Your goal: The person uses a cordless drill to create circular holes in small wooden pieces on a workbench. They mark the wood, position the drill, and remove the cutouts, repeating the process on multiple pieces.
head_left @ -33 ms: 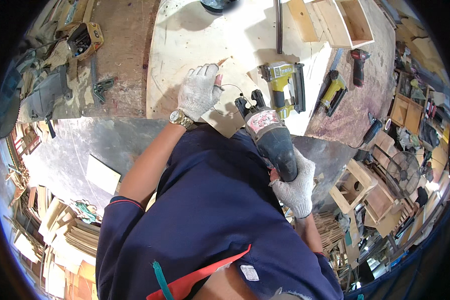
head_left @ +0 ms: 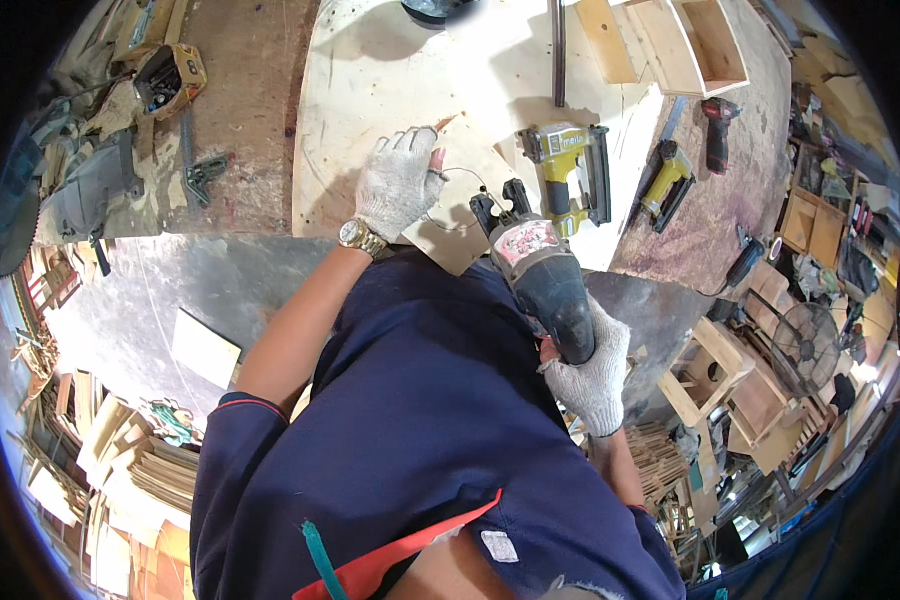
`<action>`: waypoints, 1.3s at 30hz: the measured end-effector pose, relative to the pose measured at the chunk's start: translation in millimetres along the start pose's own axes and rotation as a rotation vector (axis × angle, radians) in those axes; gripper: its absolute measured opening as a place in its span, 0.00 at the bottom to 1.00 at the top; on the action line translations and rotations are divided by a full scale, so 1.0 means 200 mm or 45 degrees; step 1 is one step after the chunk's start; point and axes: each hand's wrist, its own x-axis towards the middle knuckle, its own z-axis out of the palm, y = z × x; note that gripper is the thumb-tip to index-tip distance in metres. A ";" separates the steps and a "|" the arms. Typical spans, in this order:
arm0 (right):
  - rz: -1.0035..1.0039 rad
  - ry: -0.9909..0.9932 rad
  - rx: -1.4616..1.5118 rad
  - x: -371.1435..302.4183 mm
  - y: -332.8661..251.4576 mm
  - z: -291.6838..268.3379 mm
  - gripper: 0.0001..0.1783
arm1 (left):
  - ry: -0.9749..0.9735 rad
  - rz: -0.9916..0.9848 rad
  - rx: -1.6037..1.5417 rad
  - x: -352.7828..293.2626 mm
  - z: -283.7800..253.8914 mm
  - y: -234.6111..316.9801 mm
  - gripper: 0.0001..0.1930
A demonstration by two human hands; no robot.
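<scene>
My left hand [head_left: 398, 185], in a white knit glove with a bare thumb tip, lies flat on a thin wooden board [head_left: 454, 247]. Its fingers are stretched out, and a curved dark line runs over the board beside the thumb. In a similar glove, my right hand [head_left: 592, 375] wraps round the rear of a dark grey jigsaw [head_left: 552, 290]. The jigsaw's black forked front sits at the board's right side, close to its edge; its blade is hidden. Just beyond stands a yellow and black nail gun [head_left: 567, 172].
On the workbench lie a pale plywood sheet [head_left: 345, 95], a smaller yellow nail gun [head_left: 670, 185], a red and black drill [head_left: 718, 135] and an open wooden box [head_left: 712, 45]. A green clamp [head_left: 205, 178] lies at left. A fan [head_left: 807, 348] and wood pieces crowd the right.
</scene>
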 end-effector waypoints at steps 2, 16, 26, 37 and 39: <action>0.014 0.004 -0.004 -0.01 0.00 0.01 0.14 | -0.002 0.011 -0.002 0.00 0.01 -0.01 0.11; 0.116 0.026 -0.063 -0.01 -0.03 0.05 0.16 | 0.023 0.000 0.037 0.03 0.00 -0.01 0.11; 0.074 0.169 -0.001 0.03 -0.13 0.11 0.20 | -0.035 -0.079 0.029 0.02 0.02 -0.03 0.10; 0.138 0.095 -0.006 0.15 -0.06 0.20 0.13 | 0.033 -0.031 0.011 0.00 0.02 -0.03 0.09; 0.201 0.128 -0.042 0.17 -0.09 0.18 0.12 | 0.011 -0.032 -0.011 0.02 0.03 -0.05 0.09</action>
